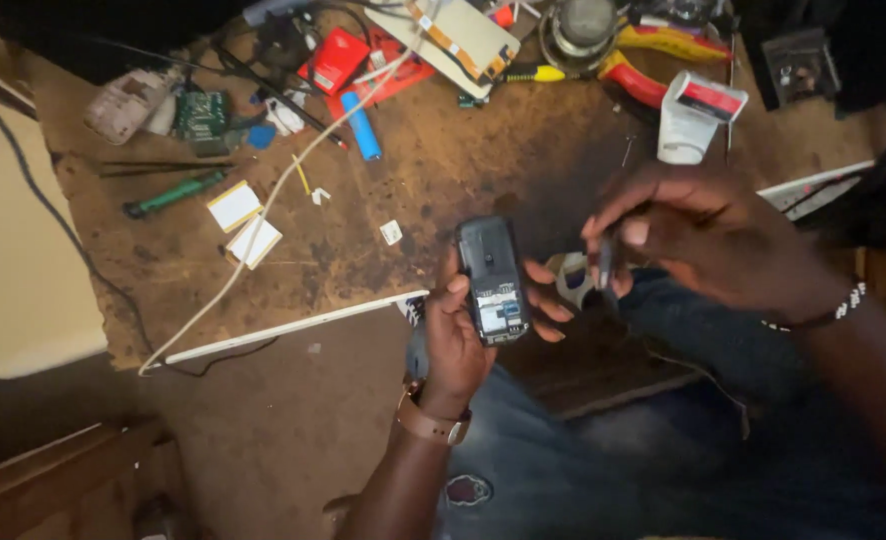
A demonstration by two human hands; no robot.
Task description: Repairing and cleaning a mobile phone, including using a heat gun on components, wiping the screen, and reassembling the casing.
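Worn brown tabletop [443,190], cluttered: blue cylinder cell [361,127], green screwdriver [175,193], white cable [263,215], red-handled pliers [653,60], white tube [693,115]. Left hand [458,335] holds phone [493,280] over the lap, just off the tabletop edge, back cover off, insides showing; grip wrapped around its sides. Right hand [703,235] just beside the phone, grip pinching a small dark tool [605,262], tip pointing down.
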